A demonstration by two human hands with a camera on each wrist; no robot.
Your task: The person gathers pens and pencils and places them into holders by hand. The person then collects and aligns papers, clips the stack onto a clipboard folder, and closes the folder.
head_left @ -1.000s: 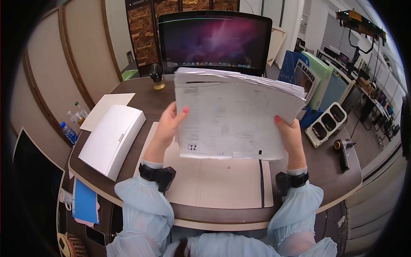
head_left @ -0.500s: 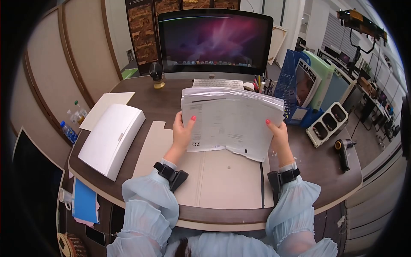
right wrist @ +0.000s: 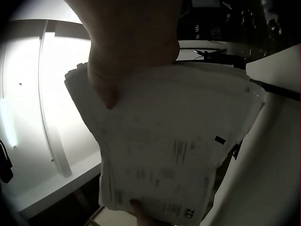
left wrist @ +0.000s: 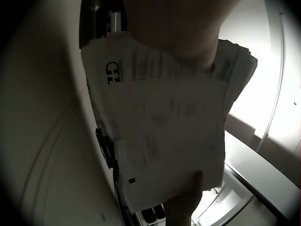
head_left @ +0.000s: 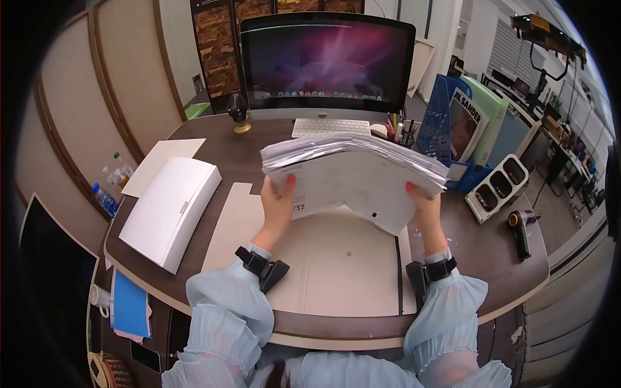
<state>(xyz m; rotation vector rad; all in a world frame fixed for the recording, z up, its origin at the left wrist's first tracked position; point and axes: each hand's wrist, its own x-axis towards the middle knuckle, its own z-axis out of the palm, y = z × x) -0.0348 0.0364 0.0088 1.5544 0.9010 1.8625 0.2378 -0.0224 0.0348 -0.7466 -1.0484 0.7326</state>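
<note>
A thick stack of printed paper (head_left: 349, 184) is held up over the desk, bowed upward along its middle. At its left side my left hand (head_left: 277, 207) grips the edge, thumb on the near face. On the opposite side my right hand (head_left: 427, 210) grips it the same way. Both wrist views show the printed face, with a thumb pressing on it; the fingers behind the stack are hidden. Below lies an opened cream folder (head_left: 349, 278) with a dark strip (head_left: 399, 278) along its right part.
To the left sit a white box file (head_left: 171, 210) and a pale board (head_left: 165, 165). Behind the stack are a keyboard (head_left: 331, 127), a monitor (head_left: 326, 64) and a pen holder (head_left: 404, 132). At right stand a blue file rack (head_left: 440, 123), a power strip (head_left: 497, 187) and a black handheld tool (head_left: 519, 233).
The stack has come down from in front of the monitor, uncovering the keyboard and pens. It has gone from nearly flat to bowed, and my hands have drawn closer together.
</note>
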